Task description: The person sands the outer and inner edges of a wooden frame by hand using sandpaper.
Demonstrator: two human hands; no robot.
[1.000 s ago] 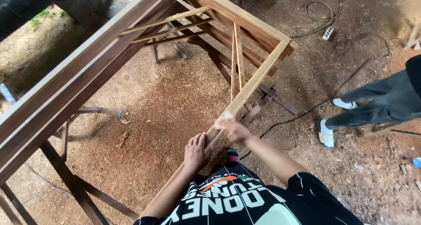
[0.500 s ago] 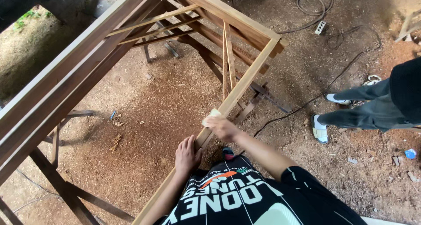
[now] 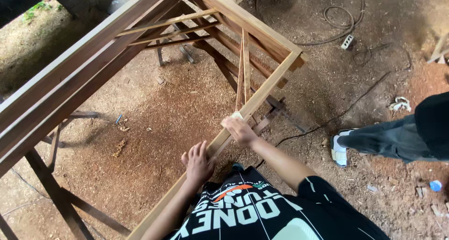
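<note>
1. the right hand (image 3: 239, 129) lies palm down on the near rail (image 3: 262, 97) of a large wooden frame (image 3: 93, 67), fingers curled over a small pale pad (image 3: 237, 114), probably sandpaper, pressed against the wood.
2. the left hand (image 3: 198, 163) rests flat on the same rail lower down, fingers together and pointing up along the inner edge, holding nothing.
3. the rail runs diagonally from the person's waist up to the far corner joint (image 3: 295, 57); two thin slats (image 3: 243, 71) stand against it just above the right hand.
4. the frame sits raised on dark trestle legs (image 3: 56, 193) over a dirt floor (image 3: 154, 123) strewn with sawdust.
5. a black cable (image 3: 355, 100) snakes across the floor to a white plug strip (image 3: 347, 42); another person's leg and sandalled foot (image 3: 339, 150) stand to the right, well apart from the frame.
6. risks, as i judge them: the right hand could slide off the narrow edge and catch a splinter, since the rail is bare timber; a hard push might knock the loose slats over; the cable near the feet could trip either person.
</note>
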